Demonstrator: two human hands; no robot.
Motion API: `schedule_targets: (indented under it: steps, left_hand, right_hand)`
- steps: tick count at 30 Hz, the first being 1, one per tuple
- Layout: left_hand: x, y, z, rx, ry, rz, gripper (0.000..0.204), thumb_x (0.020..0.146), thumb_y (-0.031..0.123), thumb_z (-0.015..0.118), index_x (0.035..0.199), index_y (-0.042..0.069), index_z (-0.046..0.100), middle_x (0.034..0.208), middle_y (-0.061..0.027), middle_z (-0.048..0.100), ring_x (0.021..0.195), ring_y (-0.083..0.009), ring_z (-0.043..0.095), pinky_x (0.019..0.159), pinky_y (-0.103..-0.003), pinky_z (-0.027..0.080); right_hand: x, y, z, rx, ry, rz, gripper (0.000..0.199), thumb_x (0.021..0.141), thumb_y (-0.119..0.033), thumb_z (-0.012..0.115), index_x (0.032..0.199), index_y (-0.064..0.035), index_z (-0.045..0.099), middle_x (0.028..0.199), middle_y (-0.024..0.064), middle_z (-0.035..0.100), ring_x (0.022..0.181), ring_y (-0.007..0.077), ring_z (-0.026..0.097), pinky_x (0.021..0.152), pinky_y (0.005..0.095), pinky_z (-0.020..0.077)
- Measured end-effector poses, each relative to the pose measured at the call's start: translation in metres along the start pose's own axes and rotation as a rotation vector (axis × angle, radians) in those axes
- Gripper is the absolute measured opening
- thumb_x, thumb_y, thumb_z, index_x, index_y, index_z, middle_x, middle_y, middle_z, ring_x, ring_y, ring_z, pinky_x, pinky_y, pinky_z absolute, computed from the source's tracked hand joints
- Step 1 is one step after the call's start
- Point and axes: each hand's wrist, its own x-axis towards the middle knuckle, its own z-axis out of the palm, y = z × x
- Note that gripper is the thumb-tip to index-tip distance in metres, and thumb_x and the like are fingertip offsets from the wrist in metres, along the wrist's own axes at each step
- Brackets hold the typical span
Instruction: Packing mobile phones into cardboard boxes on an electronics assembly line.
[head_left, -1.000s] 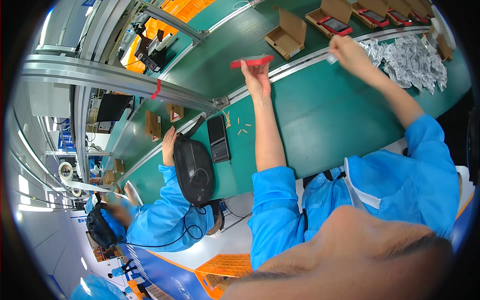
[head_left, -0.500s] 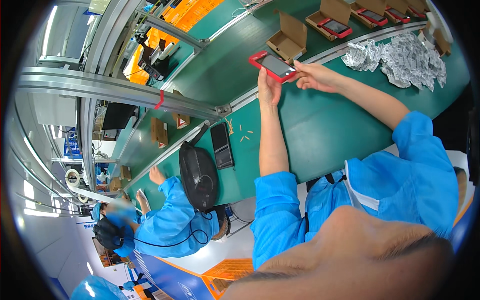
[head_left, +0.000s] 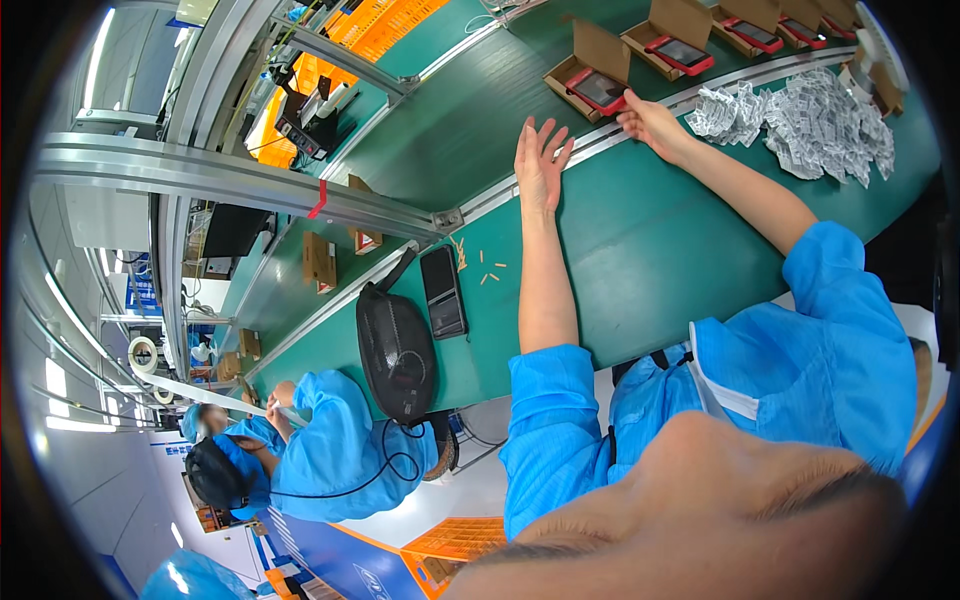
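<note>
A red handheld device with a dark screen (head_left: 598, 90) lies in an open brown cardboard box (head_left: 566, 75) on the far strip of the bench. My right hand (head_left: 652, 128) has its fingertips closed at the device's near right corner. To the left and nearer, my left hand (head_left: 542, 168) is raised over the bench edge, open, fingers spread and holding nothing. Further right stand several more open boxes, each with a similar red device (head_left: 682, 54) in it. A heap of small clear packets with printing (head_left: 825, 125) lies beside my right forearm.
A metal rail (head_left: 500, 205) runs along the green bench (head_left: 660, 250). Left of my left arm lie a black phone-like device (head_left: 443, 290), small tan sticks (head_left: 483, 270) and a black case (head_left: 397, 355). A co-worker in blue (head_left: 335, 450) sits to the left, below a metal frame (head_left: 230, 180).
The red device has gone from between both hands into the open box. My left hand has let go and opened; my right hand moved right with the device. The co-worker's hands came together.
</note>
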Motion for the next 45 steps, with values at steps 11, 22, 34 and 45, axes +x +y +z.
schedule_targets:
  steps: [11, 22, 34, 45]
  left_hand:
    - [0.006, -0.012, -0.012, -0.032, 0.132, -0.016, 0.050, 0.089, 0.026, 0.061, 0.125, -0.002, 0.040, 0.117, -0.0217, 0.050, 0.109, -0.0322, 0.053, 0.097, -0.046, 0.045]
    - [0.006, -0.008, -0.010, -0.015, 0.143, 0.005, 0.050, 0.090, 0.023, 0.060, 0.126, -0.004, 0.039, 0.115, -0.0217, 0.052, 0.107, -0.0312, 0.055, 0.096, -0.045, 0.046]
    - [0.007, -0.013, -0.014, -0.025, 0.139, -0.012, 0.047, 0.090, 0.022, 0.059, 0.125, -0.004, 0.041, 0.114, -0.0220, 0.053, 0.106, -0.0311, 0.055, 0.095, -0.045, 0.047]
    - [0.009, -0.016, -0.015, -0.029, 0.139, -0.008, 0.043, 0.091, 0.020, 0.059, 0.123, -0.004, 0.042, 0.113, -0.0221, 0.054, 0.105, -0.0307, 0.056, 0.094, -0.045, 0.048]
  right_hand:
    - [-0.073, 0.025, 0.024, -1.346, -0.537, -0.964, 0.008, 0.085, -0.013, 0.058, 0.090, -0.0077, 0.055, 0.084, 0.0075, 0.050, 0.077, 0.0260, 0.054, 0.067, 0.0365, 0.0436]
    - [-0.065, 0.022, 0.022, -1.181, -0.580, -0.809, 0.006, 0.084, -0.010, 0.058, 0.088, -0.0060, 0.056, 0.082, 0.0067, 0.050, 0.071, 0.0231, 0.054, 0.062, 0.0348, 0.0437]
    - [-0.066, 0.024, 0.019, -1.172, -0.568, -0.760, 0.006, 0.084, -0.010, 0.058, 0.087, -0.0054, 0.056, 0.082, 0.0067, 0.050, 0.069, 0.0228, 0.054, 0.061, 0.0347, 0.0436]
    - [-0.064, 0.025, 0.017, -1.173, -0.571, -0.785, 0.005, 0.084, -0.009, 0.058, 0.087, -0.0054, 0.056, 0.082, 0.0065, 0.050, 0.068, 0.0219, 0.054, 0.061, 0.0345, 0.0435]
